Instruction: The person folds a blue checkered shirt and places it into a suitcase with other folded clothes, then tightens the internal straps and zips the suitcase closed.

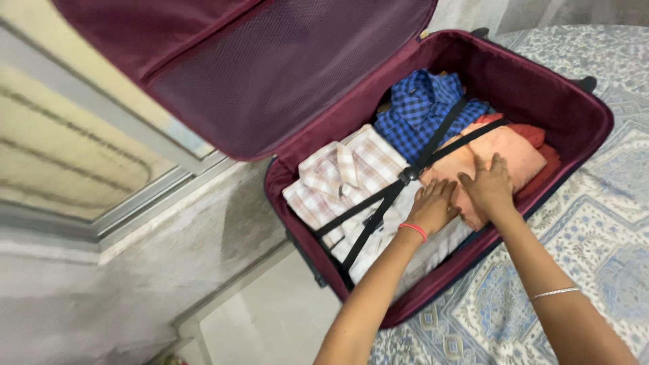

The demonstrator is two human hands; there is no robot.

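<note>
A: What are the hands doing?

B: Both lie flat and open, gripping nothing. The left hand [433,206] presses on the white cloth [433,247] just below the buckle [408,175]. The right hand [488,186] rests on the orange cloth [503,152], fingers spread, touching the left.

A: And the straps?

B: The straps [368,216] cross the clothes in an X and meet at the buckle, which sits just beside the left fingertips. They look taut over the plaid shirt [341,176] and the blue check shirt [419,108].

A: Where does all that sit?

B: In the maroon suitcase [581,108], open on a patterned bedspread [595,230], its lid [270,74] up toward the wall.

A: How to press well?

B: I'd say keep the palms flat and the weight even, near the buckle, so the stack flattens without shifting the folds or creasing the shirts.
</note>
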